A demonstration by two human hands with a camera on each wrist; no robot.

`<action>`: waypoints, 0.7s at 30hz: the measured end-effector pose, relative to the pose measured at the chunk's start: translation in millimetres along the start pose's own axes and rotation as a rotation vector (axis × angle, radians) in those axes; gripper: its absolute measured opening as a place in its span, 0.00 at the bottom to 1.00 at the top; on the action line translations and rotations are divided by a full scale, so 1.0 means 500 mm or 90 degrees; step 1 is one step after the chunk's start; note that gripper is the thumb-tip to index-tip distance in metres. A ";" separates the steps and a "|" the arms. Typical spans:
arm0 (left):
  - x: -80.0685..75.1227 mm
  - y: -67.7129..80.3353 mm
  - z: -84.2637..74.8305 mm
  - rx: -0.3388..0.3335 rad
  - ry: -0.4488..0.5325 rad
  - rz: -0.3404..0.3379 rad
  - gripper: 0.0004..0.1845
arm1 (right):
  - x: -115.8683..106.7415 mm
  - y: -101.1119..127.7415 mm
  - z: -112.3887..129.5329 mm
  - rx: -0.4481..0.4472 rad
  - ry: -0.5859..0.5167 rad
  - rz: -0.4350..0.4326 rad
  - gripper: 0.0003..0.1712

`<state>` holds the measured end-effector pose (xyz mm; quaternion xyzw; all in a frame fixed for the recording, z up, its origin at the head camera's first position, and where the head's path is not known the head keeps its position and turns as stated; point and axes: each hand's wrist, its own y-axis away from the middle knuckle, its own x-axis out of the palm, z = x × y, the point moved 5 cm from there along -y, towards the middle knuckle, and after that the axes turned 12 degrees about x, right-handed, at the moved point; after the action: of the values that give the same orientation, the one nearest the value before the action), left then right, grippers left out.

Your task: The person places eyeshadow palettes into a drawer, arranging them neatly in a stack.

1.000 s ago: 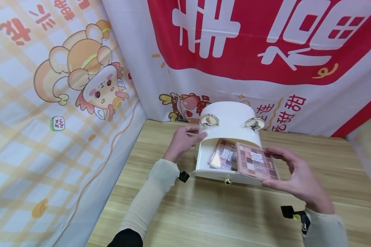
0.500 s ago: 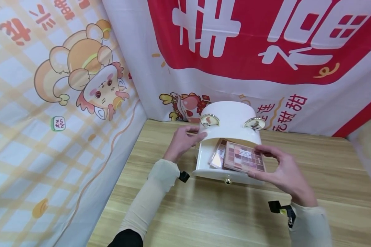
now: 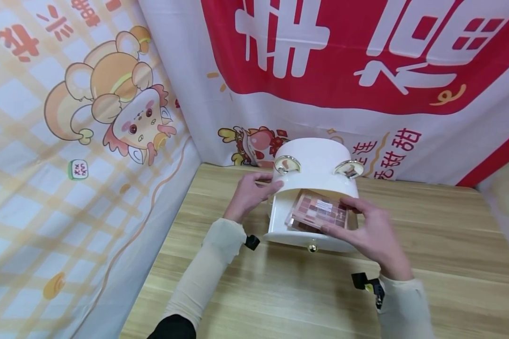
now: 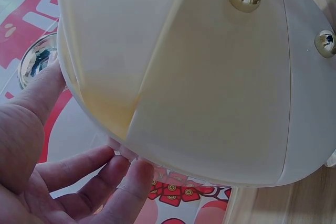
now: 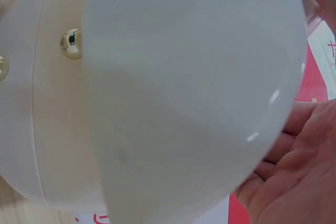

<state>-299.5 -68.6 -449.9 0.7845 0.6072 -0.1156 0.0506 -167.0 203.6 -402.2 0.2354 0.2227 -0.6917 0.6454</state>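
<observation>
One eyeshadow palette [image 3: 319,213] sits at the centre of the head view, its pink and brown pans facing up, held low over the pulled-out drawer [image 3: 280,221] of a white cosmetics box [image 3: 316,162]. Whether it already rests on the drawer floor or on another palette beneath it cannot be told. The right hand [image 3: 366,233] comes in from the lower right of the frame and pinches the palette, thumb at its near edge and fingers curled over its far right edge. The left hand [image 3: 250,193], at centre left, lies against the left side of the box with fairly straight fingers touching the white shell just below the left of two round gold fittings [image 3: 287,164]; in the left wrist view the fingers [image 4: 113,182] are loosely bent under the box's curved edge, gripping nothing. A small gold knob [image 3: 312,246] marks the drawer front. The box stands on a light wooden counter [image 3: 280,292] that fills the lower half of the frame. Behind it, across the top, hangs a red and white banner [image 3: 343,61]; a cartoon-printed cloth [image 3: 89,117] covers the left side.
</observation>
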 end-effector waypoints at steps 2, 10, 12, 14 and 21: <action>0.000 -0.001 0.000 0.000 -0.006 0.000 0.39 | 0.003 -0.001 0.000 -0.008 0.007 -0.007 0.52; 0.000 -0.003 0.000 0.001 -0.014 0.004 0.38 | 0.006 0.003 0.001 -0.019 0.038 -0.028 0.52; 0.000 -0.003 -0.001 0.003 -0.016 0.004 0.38 | 0.007 0.005 0.003 -0.032 0.052 -0.040 0.53; 0.001 -0.004 -0.001 0.005 -0.017 0.006 0.39 | 0.008 0.007 0.005 -0.048 0.058 -0.054 0.52; 0.002 -0.004 0.000 -0.005 -0.014 0.007 0.39 | -0.010 0.023 0.017 -0.084 -0.013 -0.159 0.27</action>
<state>-301.5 -67.3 -450.0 0.7862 0.6029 -0.1215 0.0612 -155.4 201.8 -392.5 0.1562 0.2888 -0.7530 0.5703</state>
